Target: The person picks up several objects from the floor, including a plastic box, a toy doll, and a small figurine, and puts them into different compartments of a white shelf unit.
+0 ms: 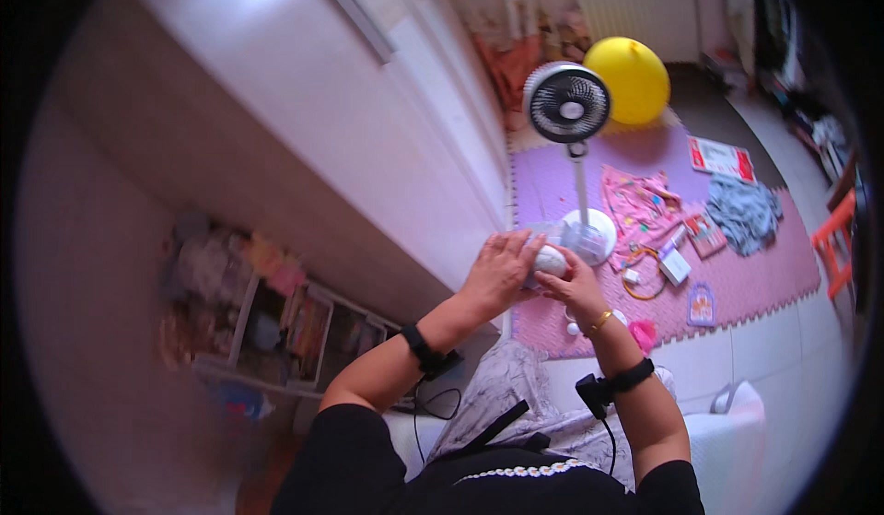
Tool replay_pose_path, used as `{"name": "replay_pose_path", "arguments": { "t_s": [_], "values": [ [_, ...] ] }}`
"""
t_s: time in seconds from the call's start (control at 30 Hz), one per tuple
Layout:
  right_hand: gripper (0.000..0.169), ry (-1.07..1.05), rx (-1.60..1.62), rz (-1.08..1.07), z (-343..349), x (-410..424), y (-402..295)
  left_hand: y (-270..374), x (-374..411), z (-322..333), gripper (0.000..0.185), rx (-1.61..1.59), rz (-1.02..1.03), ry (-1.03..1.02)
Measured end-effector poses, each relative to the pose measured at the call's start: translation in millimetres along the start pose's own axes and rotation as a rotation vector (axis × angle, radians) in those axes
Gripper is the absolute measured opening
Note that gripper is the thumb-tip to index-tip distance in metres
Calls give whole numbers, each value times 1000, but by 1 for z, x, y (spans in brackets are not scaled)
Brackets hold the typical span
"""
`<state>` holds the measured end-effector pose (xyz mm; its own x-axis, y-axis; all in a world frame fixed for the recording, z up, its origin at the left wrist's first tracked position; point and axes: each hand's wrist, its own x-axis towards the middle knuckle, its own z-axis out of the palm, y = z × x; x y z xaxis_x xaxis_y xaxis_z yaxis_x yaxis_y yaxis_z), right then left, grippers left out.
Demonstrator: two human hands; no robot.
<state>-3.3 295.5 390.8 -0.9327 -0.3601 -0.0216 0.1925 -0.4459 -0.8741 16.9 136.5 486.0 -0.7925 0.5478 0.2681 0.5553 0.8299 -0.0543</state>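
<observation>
Both hands meet in front of me around a small white rounded object (550,261), perhaps a ball; its exact kind is unclear. My left hand (501,266) lies along its left side with the fingers extended over it. From the right, my right hand (570,281) grips it between bent fingers and thumb. Just behind the hands sits a translucent plastic item (552,230), partly hidden by them, near the round white base of a standing fan (570,104). A strap with a black device circles each forearm.
Pink and purple foam mats (753,287) carry a pink garment (635,200), blue clothing (742,214), a white box (675,267) and an orange ring (632,294). A yellow balloon (628,83) rests behind the fan. White cabinet (331,121) and cluttered shelf unit (321,342) flank my left.
</observation>
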Motion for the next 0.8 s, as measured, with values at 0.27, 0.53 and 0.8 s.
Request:
{"name": "replay_pose_path", "arguments": {
  "t_s": [0.27,0.53,0.8],
  "values": [
    [55,-203,-125,42,80,-26,-6,-23,-96,-31,85,-129,-145,260],
    [41,-227,-300,57,125,-32,-23,-72,-170,-96,69,-65,-332,438],
    [36,-186,-362,75,150,-32,-14,-122,-242,-177,68,137,-527,642]
  ]
}}
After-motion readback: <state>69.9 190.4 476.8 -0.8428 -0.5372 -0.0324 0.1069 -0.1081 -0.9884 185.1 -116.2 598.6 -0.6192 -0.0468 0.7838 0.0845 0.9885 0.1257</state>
